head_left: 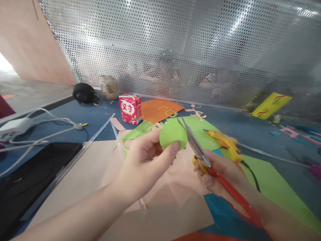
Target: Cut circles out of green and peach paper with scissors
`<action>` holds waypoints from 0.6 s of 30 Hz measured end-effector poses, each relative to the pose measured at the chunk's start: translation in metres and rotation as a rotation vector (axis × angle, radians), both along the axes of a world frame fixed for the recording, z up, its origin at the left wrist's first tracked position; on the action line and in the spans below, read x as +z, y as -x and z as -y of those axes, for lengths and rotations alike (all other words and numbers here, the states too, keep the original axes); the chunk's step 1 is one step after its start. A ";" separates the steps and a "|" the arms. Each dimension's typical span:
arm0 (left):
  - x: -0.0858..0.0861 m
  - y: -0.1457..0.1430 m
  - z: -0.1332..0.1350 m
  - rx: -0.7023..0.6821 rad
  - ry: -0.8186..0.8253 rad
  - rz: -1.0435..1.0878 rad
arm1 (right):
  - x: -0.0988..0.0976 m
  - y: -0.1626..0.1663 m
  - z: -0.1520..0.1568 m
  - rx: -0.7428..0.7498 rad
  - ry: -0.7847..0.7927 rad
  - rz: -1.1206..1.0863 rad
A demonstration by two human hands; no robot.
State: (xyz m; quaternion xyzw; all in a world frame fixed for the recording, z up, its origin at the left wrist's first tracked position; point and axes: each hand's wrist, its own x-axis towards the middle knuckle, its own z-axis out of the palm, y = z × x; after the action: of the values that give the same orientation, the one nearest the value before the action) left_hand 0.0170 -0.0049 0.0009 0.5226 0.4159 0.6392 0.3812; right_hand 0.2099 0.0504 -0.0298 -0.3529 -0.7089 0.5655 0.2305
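Note:
My left hand (147,160) pinches a round green paper disc (173,133) between thumb and fingers, above the middle of the table. In my right hand (223,177) is a pair of scissors (200,152) with red and yellow handles. Their blades point up and to the left and stand slightly apart, close by the disc's right edge. Below both hands lies a large pale pink sheet of paper (92,180). Green paper (198,130) with cut edges lies behind the disc.
A yellow glue gun (227,145) lies right of the scissors. Behind stand a red drink carton (130,109), orange paper (160,108) and pale paper scraps (197,113). At left are a black tablet (37,180) and white cables (47,134). A perforated metal screen (140,43) closes off the back.

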 end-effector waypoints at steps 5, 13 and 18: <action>0.000 0.000 -0.001 -0.006 0.003 -0.011 | 0.002 -0.001 0.000 0.019 -0.019 0.019; 0.001 0.000 -0.001 -0.019 -0.019 -0.020 | 0.000 -0.003 -0.001 0.024 -0.092 0.033; 0.000 0.000 -0.002 -0.022 -0.041 0.010 | -0.002 -0.002 -0.001 0.028 -0.073 0.018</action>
State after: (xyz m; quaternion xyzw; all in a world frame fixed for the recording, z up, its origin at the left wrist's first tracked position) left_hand 0.0166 -0.0033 0.0010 0.5315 0.3950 0.6460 0.3797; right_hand 0.2123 0.0511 -0.0314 -0.3393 -0.7360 0.5391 0.2291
